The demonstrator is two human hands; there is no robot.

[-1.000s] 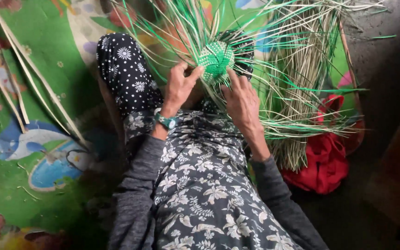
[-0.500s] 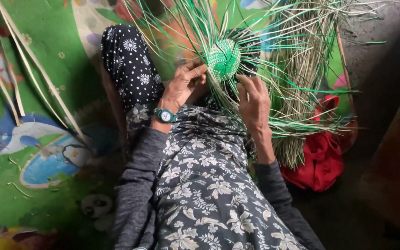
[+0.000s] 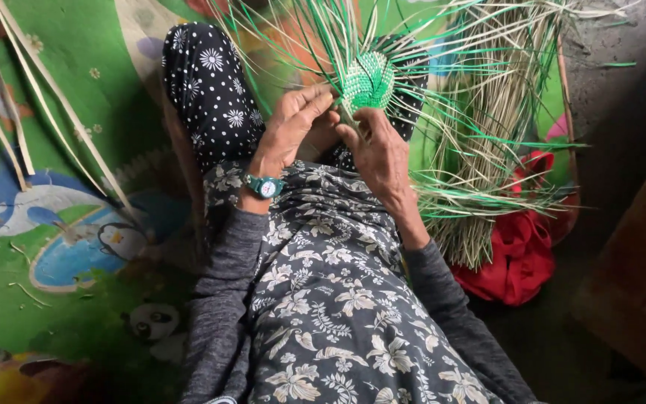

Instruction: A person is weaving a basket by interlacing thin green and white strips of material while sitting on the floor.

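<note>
Woven green piece [image 3: 368, 81], upper centre: light, springy, loose strands [image 3: 480, 120] fray. Your left hand [image 3: 293, 127] and right hand [image 3: 380, 150] pinch its lower edge together; grip woven core, not strands.

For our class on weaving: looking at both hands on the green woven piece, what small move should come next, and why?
Probably tuck one more loose strand into the woven piece. The left hand pinches at its lower edge, the right hand steadies it from below, and many strands fan out unwoven around the small woven centre.

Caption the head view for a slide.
Both hands, left hand and right hand, grip a green woven piece with loose strips fanning out.
</note>
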